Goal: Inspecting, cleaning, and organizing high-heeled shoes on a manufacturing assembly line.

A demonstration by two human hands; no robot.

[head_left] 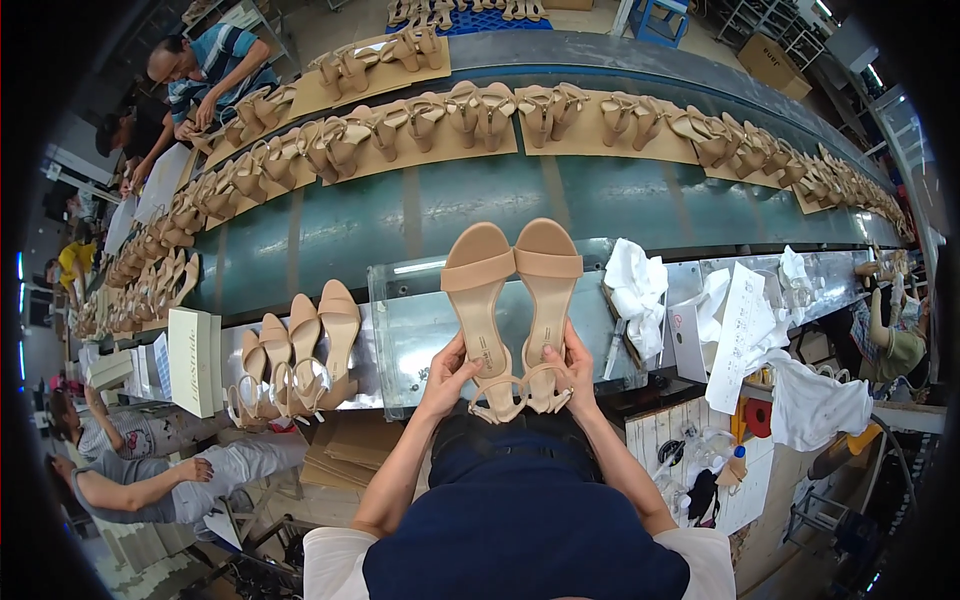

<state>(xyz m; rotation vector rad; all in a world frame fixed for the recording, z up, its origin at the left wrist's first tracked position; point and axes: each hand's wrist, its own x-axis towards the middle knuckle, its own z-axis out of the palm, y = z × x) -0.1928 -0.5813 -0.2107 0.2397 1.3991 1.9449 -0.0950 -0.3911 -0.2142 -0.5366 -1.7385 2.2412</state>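
Two beige open-toe sandals are held side by side in front of me, toes pointing away and insoles facing up. My left hand (453, 373) grips the left sandal (477, 300) near its heel, thumb on the insole. The right sandal (546, 290) is held the same way in my right hand (570, 370). Their toes touch or nearly touch. Thin ankle straps hang at the heel ends, close to my dark blue apron. Below the sandals is a clear-topped work surface (410, 350) at the bench edge.
Several matching sandals (340, 325) stand on the bench to my left, near a pale shoebox (190, 360). Beyond runs a green conveyor (380, 230) with rows of sandals on cardboard. Crumpled white cloths (636, 290) and papers (737, 335) lie right. Other people work at the left.
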